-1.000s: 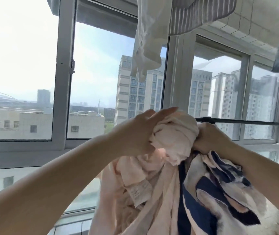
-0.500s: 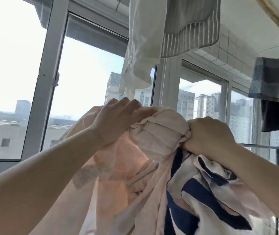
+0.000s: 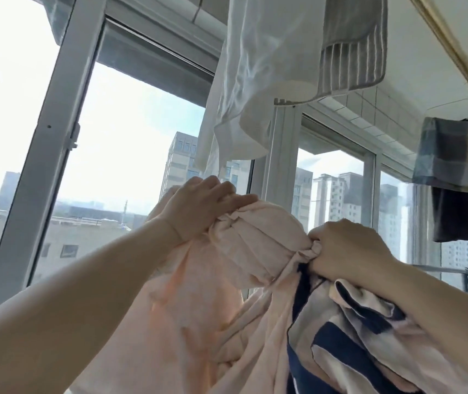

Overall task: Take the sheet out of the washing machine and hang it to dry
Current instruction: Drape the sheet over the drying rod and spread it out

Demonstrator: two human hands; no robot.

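The sheet (image 3: 244, 245) is pale pink on one side, with navy and white patches on the other (image 3: 340, 345). It is bunched into a thick roll held up in front of the windows. My left hand (image 3: 198, 211) grips the roll's left end, fingers curled over the top. At the roll's right end, my right hand (image 3: 346, 248) is clenched round a gathered fold. The loose cloth hangs down below both forearms. A thin metal drying rail (image 3: 448, 270) shows low at the right, behind my right wrist.
Overhead hang a white garment (image 3: 244, 89) and a grey striped towel (image 3: 352, 49). A plaid cloth over a dark one (image 3: 460, 155) hangs at the right from a ceiling pole (image 3: 454, 46). Window frames (image 3: 48, 155) and tall buildings fill the background.
Both hands have lifted the bunched sheet higher and the view has tilted upward. The drying rail, earlier level with my hands, now sits lower at the right.
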